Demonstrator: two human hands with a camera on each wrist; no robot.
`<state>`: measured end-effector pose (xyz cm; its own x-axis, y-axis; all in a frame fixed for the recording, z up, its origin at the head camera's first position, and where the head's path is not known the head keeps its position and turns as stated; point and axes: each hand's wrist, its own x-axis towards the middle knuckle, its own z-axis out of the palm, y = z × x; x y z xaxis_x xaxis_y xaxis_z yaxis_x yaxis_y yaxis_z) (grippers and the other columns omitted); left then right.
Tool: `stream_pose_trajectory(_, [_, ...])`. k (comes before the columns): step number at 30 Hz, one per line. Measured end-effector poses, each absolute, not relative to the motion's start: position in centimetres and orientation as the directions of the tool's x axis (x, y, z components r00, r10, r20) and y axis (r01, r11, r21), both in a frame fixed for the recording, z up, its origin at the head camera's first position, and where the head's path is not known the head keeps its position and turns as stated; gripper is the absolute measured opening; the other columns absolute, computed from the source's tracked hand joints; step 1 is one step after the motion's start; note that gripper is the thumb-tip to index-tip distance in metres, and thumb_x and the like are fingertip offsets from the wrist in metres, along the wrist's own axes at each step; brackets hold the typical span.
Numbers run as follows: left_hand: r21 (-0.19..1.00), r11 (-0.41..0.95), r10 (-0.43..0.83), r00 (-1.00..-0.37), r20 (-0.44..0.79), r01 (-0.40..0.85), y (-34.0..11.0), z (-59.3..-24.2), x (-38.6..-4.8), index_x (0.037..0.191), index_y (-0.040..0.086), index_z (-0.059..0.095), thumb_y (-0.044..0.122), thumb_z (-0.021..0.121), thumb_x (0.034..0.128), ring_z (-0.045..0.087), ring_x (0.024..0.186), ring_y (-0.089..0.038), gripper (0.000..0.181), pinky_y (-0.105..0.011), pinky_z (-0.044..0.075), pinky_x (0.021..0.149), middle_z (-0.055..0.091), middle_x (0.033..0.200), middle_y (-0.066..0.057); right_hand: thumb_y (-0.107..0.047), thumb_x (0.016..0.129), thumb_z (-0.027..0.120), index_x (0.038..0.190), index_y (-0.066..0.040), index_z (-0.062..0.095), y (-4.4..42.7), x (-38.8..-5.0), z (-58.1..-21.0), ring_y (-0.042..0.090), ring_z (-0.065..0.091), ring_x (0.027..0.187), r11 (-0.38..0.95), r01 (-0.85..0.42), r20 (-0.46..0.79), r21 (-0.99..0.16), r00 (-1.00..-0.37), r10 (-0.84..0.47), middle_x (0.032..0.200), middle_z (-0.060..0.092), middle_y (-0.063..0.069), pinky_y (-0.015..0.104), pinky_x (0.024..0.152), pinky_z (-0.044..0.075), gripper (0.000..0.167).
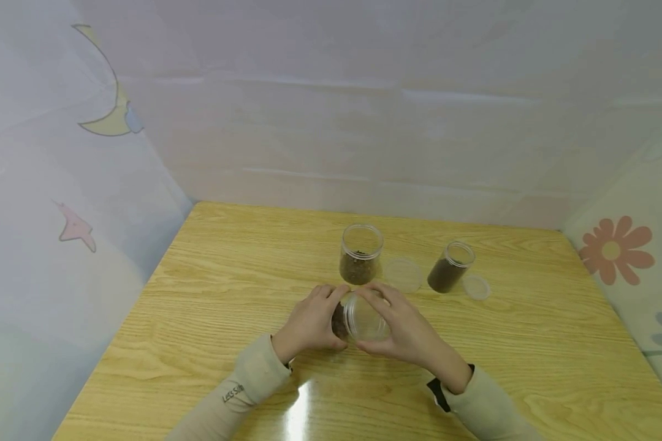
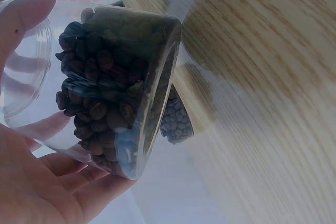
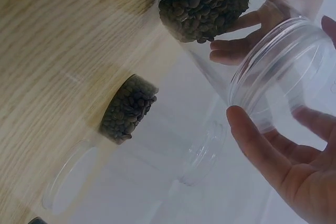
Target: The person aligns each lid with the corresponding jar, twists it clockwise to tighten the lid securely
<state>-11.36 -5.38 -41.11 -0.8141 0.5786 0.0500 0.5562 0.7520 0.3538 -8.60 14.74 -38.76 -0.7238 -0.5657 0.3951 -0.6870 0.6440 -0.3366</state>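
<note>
Between both hands lies a clear plastic jar, tipped on its side with its base to the left. Dark coffee beans sit heaped toward its base. My left hand grips the base end, thumb on the near side and fingers on the far side. Around the ringed mouth end curl the fingers and thumb of my right hand. I cannot tell whether a lid sits on that clear end. Just beyond the hands stands a wide uncovered jar, partly filled with dark beans.
A narrower uncovered jar of dark contents stands at the right. Beside the wide jar lies a clear round lid, and a smaller lid lies by the narrow jar. Printed cloth hangs around the wooden table.
</note>
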Motion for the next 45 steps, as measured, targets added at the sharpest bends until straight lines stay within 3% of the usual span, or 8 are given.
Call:
stream_pose_trajectory(7, [0.345,0.745,0.585,-0.808,0.075,0.571,-5.4,-41.1,-11.3,0.135,0.012,0.038,0.041,0.086,0.0542,0.049,0.108,-0.025,0.098,-0.039,0.051,0.072,0.052,0.119,-0.01,-0.042,0.065,0.079,0.131,-0.004,0.046,14.3,-8.3,-38.7,0.028,0.057,0.093,0.689,-0.611,0.385,-0.389,-0.788,-0.481,0.117,0.052,0.015,0.041,0.072,0.051,0.083])
stream_pose_trajectory(16, [0.34,0.737,0.593,-0.8,0.089,0.584,-5.4,-41.2,-11.3,0.133,0.013,0.039,0.041,0.086,0.0547,0.049,0.107,-0.026,0.096,-0.04,0.052,0.07,0.052,0.119,-0.01,-0.05,0.067,0.075,0.126,-0.005,0.05,13.7,-7.9,-38.4,0.04,0.058,0.095,0.759,-0.477,0.302,-0.442,-0.876,-0.375,0.116,0.055,0.018,0.05,0.074,0.05,0.078])
stream_pose_trajectory(28, [0.339,0.731,0.599,-0.795,0.094,0.592,-5.3,-41.3,-11.2,0.133,0.012,0.039,0.039,0.086,0.0543,0.049,0.105,-0.025,0.095,-0.038,0.051,0.071,0.052,0.116,-0.01,-0.059,0.074,0.064,0.125,0.0,0.049,13.2,-8.0,-38.1,0.042,0.06,0.088,0.832,-0.324,0.163,-0.451,-0.946,-0.28,0.113,0.055,0.03,0.051,0.073,0.05,0.08])
stream_pose_trajectory(35, [0.346,0.724,0.603,-0.791,0.105,0.597,-5.3,-41.5,-11.2,0.133,0.012,0.04,0.04,0.086,0.054,0.049,0.105,-0.025,0.096,-0.038,0.051,0.073,0.052,0.116,-0.01,-0.063,0.072,0.061,0.123,0.004,0.05,13.1,-7.9,-38.0,0.036,0.063,0.079,0.864,-0.308,0.137,-0.397,-0.951,-0.276,0.11,0.057,0.028,0.046,0.068,0.052,0.085])
stream_pose_trajectory(41, [0.356,0.724,0.595,-0.796,0.111,0.591,-5.4,-41.6,-11.3,0.132,0.013,0.04,0.04,0.086,0.0537,0.049,0.106,-0.026,0.095,-0.039,0.051,0.072,0.052,0.117,-0.011,-0.061,0.068,0.067,0.12,0.0,0.053,13.1,-7.9,-38.5,0.035,0.057,0.092,0.851,-0.401,0.301,-0.339,-0.903,-0.306,0.113,0.052,0.019,0.046,0.072,0.05,0.081])
stream_pose_trajectory(45, [0.362,0.724,0.594,-0.798,0.108,0.588,-5.5,-41.6,-11.2,0.133,0.013,0.04,0.04,0.086,0.0544,0.048,0.107,-0.027,0.095,-0.04,0.051,0.072,0.051,0.118,-0.012,-0.056,0.067,0.071,0.118,-0.001,0.054,13.1,-8.0,-38.9,0.033,0.055,0.094,0.819,-0.463,0.389,-0.339,-0.862,-0.326,0.11,0.052,0.017,0.046,0.073,0.049,0.077])
